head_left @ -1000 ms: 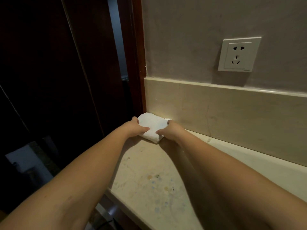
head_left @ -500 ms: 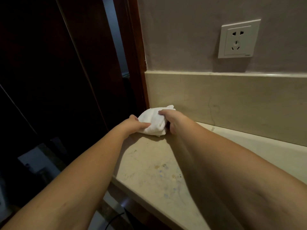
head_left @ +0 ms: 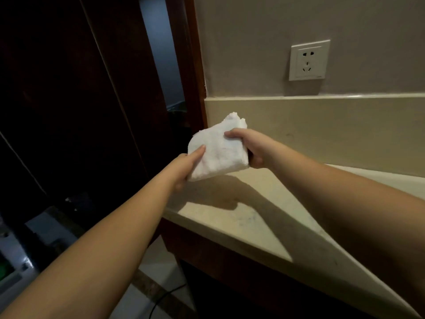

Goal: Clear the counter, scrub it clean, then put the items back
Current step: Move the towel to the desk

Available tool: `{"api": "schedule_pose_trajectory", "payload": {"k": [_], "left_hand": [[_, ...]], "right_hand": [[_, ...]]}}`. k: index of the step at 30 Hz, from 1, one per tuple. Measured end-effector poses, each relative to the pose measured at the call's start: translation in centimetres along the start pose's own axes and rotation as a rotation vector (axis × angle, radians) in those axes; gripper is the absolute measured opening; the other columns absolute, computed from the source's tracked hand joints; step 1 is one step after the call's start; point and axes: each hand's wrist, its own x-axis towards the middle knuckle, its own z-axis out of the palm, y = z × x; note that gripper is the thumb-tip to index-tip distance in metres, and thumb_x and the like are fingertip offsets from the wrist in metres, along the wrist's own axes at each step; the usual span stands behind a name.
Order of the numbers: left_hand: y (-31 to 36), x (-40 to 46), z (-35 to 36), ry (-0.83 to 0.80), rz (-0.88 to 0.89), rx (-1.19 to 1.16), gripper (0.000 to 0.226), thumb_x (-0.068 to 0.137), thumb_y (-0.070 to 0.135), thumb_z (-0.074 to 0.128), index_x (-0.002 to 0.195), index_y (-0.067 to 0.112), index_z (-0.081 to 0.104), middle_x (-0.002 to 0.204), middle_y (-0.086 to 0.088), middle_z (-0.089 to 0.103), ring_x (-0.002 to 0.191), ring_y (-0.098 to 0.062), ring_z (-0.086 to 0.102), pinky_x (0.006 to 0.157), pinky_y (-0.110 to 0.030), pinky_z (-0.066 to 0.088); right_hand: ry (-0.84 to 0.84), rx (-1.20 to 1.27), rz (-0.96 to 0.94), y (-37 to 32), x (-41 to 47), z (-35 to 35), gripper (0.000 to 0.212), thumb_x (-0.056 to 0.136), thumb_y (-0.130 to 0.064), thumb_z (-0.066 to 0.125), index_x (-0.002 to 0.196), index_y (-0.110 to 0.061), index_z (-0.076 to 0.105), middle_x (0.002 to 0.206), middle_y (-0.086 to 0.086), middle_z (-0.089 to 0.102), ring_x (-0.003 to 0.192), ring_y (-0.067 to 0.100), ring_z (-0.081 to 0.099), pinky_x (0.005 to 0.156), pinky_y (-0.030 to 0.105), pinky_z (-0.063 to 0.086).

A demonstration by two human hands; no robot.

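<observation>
Two hands hold one white cloth [head_left: 217,150] in the air, above the far-left corner of the bench [head_left: 232,224] and clear of its surface. Left hand [head_left: 184,168] pinches the cloth's near-left corner, thumb on top, other fingers under it. Right hand [head_left: 249,147] grips the right side, thumb laid across the top, fingers curled behind. Cloth looks folded into a thick pad, one loose tip sticking up at the far end.

Step in hand, judged: refolding or turning the cloth for a fresh face between scrub passes. To do it well: keep the fold tight so the pad stays flat, put a clean side down, press with a flat palm rather than fingertips, and work overlapping strokes from the wall edge toward the near edge. Faint bluish specks show on the lit patch of bench near the front edge; those likely want extra passes. Corner where the bench meets the backsplash [head_left: 322,125] and the dark door frame [head_left: 195,65] is easy to miss.

Hard to tell: whether the cloth is wet or soiled; its underside is hidden. Arm shadows cover much of the bench, so its cleanliness there cannot be judged. Bench runs off frame at right, so the removed items are not in view. Left side is dark; objects on the floor [head_left: 158,284] there are unclear. Wall socket [head_left: 309,60] sits above the backsplash, well apart from the cloth.
</observation>
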Motion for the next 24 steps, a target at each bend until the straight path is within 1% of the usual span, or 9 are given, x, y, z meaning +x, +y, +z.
{"api": "schedule_pose_trajectory", "payload": {"k": [3,7,9,12,15,18,20,22,24], "left_hand": [[0.0,-5.3,0.1,-0.150,-0.006,-0.376,0.044,0.086,0.047,0.064,0.113,0.011,0.064,0.106,-0.009,0.074,0.099,-0.026,0.070,0.092,-0.040,0.054],[-0.9,-12.0,0.1,-0.275,-0.025,-0.641,0.051,0.078,0.033,0.068,0.121,0.006,0.061,0.111,-0.012,0.072,0.095,-0.027,0.072,0.072,-0.038,0.060],[-1.7,-14.9,0.4,-0.344,-0.027,-0.685,0.048,0.080,0.027,0.066,0.121,0.004,0.060,0.114,-0.014,0.070,0.099,-0.028,0.070,0.076,-0.041,0.060],[-2.9,-18.3,0.8,-0.454,-0.004,-0.712,0.040,0.077,0.021,0.069,0.113,0.004,0.066,0.114,-0.014,0.070,0.104,-0.030,0.068,0.088,-0.046,0.055],[-4.2,-20.7,1.5,-0.643,-0.020,-0.782,0.057,0.053,0.018,0.093,0.105,0.004,0.076,0.122,-0.016,0.066,0.110,-0.033,0.065,0.090,-0.053,0.053],[-5.4,-22.7,3.4,-0.768,-0.072,-0.816,0.066,0.045,0.015,0.096,0.106,0.003,0.075,0.124,-0.017,0.065,0.111,-0.034,0.064,0.089,-0.054,0.053],[-5.9,-23.9,5.0,-0.797,-0.108,-0.819,0.069,0.043,0.015,0.097,0.107,0.002,0.074,0.124,-0.018,0.065,0.111,-0.034,0.064,0.090,-0.055,0.052],[-6.1,-25.2,6.8,-0.806,-0.161,-0.790,0.069,0.049,0.015,0.094,0.113,0.001,0.071,0.126,-0.019,0.063,0.115,-0.035,0.062,0.092,-0.057,0.049],[-6.3,-26.3,8.8,-0.789,-0.212,-0.715,0.053,0.070,0.017,0.077,0.119,0.002,0.064,0.127,-0.019,0.062,0.118,-0.035,0.059,0.095,-0.055,0.048]], "right_hand": [[-0.068,0.024,-0.048,0.3,-5.3,0.4,0.043,0.084,-0.034,0.067,0.117,-0.010,0.054,0.107,0.013,0.069,0.096,0.029,0.070,0.088,0.039,0.055],[-0.080,0.082,-0.069,1.9,-12.0,1.1,0.039,0.086,-0.031,0.063,0.117,-0.010,0.055,0.100,0.012,0.071,0.092,0.029,0.070,0.078,0.038,0.056],[-0.066,0.107,-0.068,3.2,-15.4,1.5,0.039,0.084,-0.031,0.063,0.116,-0.010,0.056,0.097,0.011,0.071,0.090,0.028,0.070,0.072,0.036,0.057],[-0.020,0.182,-0.082,5.5,-19.9,1.9,0.045,0.075,-0.031,0.065,0.115,-0.011,0.058,0.097,0.009,0.072,0.087,0.027,0.070,0.074,0.036,0.058],[0.020,0.278,-0.103,7.8,-24.0,2.0,0.040,0.075,-0.029,0.061,0.111,-0.011,0.061,0.097,0.009,0.072,0.085,0.025,0.070,0.074,0.036,0.058],[0.056,0.330,-0.122,9.7,-27.9,1.4,0.034,0.079,-0.028,0.057,0.108,-0.010,0.063,0.097,0.009,0.072,0.085,0.025,0.070,0.074,0.036,0.058],[0.104,0.346,-0.112,10.7,-30.4,0.7,0.034,0.079,-0.027,0.056,0.107,-0.009,0.064,0.096,0.010,0.072,0.083,0.025,0.070,0.073,0.036,0.058],[0.167,0.348,-0.099,11.8,-32.7,-0.4,0.035,0.079,-0.028,0.057,0.107,-0.008,0.063,0.097,0.011,0.072,0.085,0.026,0.070,0.076,0.038,0.058],[0.237,0.340,-0.089,12.9,-35.0,-1.4,0.037,0.079,-0.029,0.058,0.109,-0.007,0.063,0.100,0.012,0.071,0.089,0.027,0.070,0.081,0.040,0.056]]}}
